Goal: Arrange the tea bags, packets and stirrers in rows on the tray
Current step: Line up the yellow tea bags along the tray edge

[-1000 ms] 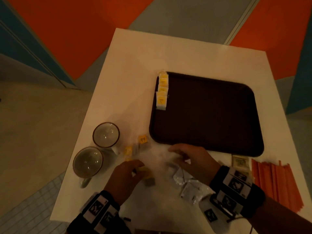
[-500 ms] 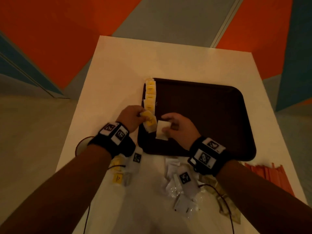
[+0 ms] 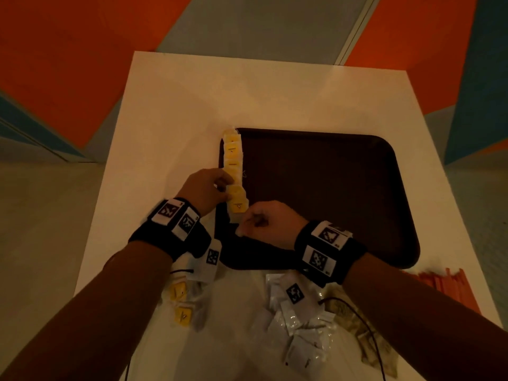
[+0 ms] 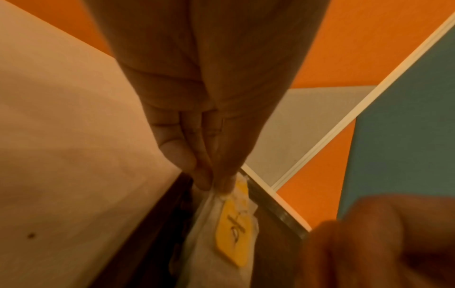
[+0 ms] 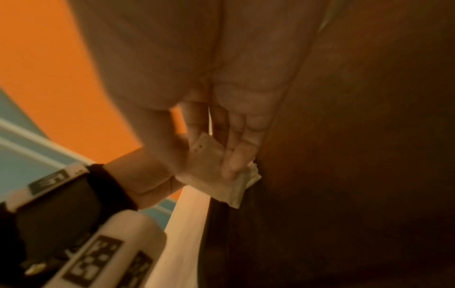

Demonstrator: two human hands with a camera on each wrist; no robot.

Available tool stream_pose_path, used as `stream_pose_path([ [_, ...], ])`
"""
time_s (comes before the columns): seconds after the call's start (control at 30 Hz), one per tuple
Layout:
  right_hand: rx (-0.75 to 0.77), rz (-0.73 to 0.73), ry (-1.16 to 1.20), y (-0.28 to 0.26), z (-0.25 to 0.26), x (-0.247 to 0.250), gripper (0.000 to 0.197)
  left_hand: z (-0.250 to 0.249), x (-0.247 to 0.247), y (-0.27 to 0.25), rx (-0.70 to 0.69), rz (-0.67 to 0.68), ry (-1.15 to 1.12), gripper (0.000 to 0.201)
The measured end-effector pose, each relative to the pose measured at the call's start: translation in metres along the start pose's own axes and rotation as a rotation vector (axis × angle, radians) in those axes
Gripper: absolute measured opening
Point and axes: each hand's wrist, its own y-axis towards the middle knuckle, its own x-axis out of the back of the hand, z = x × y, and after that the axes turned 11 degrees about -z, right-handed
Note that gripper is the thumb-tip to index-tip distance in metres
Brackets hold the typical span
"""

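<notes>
1. Dark brown rectangular plastic tray (image 3: 330, 188) with rounded corners, matt, flat on the white smooth counter (image 3: 192, 100);
2. Row of thin papery tea bags with square yellow tags (image 3: 233, 158) runs along the tray's left edge, slightly overlapping;
3. Left hand (image 3: 204, 189) grip: fingertips and thumb pinch the top edge of a soft white tea bag with a glossy yellow tag (image 4: 234, 231); the bag lies below the grip, at the near end of the row, on the tray's left rim;
4. Right hand (image 3: 270, 224) grip: curled fingers (image 5: 234, 161) hold a small flat white paper packet (image 5: 214, 175) over the tray's near-left corner, just beside that tea bag;
5. Crinkly white packets (image 3: 299, 325), loose yellow-tagged tea bags (image 3: 181, 303) and flat orange stirrers (image 3: 453, 287) lie on the counter, off the tray.
</notes>
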Motion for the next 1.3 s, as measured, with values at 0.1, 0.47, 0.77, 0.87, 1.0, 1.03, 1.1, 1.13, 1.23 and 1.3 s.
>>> stream_pose_path([
  [0.1,0.030,0.054,-0.137,0.001,0.003,0.006,0.017,0.006,0.004,-0.010,0.057,-0.138,-0.159,0.022],
  [0.47,0.175,0.084,-0.326,0.024,0.023,0.000,0.042,0.020,-0.003,-0.054,0.139,-0.100,-0.178,0.023],
  [0.77,-0.168,-0.214,-0.007,0.004,-0.007,-0.012,0.041,0.014,-0.010,-0.065,0.200,-0.101,-0.244,0.020],
  [0.87,-0.121,-0.207,0.002,0.003,-0.004,-0.022,0.044,0.013,-0.011,-0.066,0.193,-0.088,-0.226,0.015],
  [1.0,-0.103,-0.279,0.004,0.005,-0.005,-0.025,0.042,0.014,-0.011,-0.066,0.175,-0.075,-0.164,0.014],
  [1.03,-0.118,-0.284,0.025,0.005,-0.006,-0.025,0.041,0.014,-0.012,-0.065,0.170,-0.080,-0.160,0.015],
  [1.1,-0.142,-0.265,0.060,0.005,-0.007,-0.028,0.039,0.014,-0.012,-0.064,0.164,-0.099,-0.165,0.018],
  [1.13,-0.147,-0.264,0.073,0.005,-0.007,-0.029,0.035,0.013,-0.012,-0.063,0.164,-0.114,-0.160,0.020],
  [1.23,-0.173,-0.313,0.160,0.007,-0.008,-0.027,0.022,0.012,-0.012,-0.059,0.169,-0.167,-0.137,0.029],
  [1.3,-0.189,-0.300,0.211,0.008,-0.007,-0.027,0.018,0.009,-0.012,-0.056,0.154,-0.180,-0.143,0.029],
])
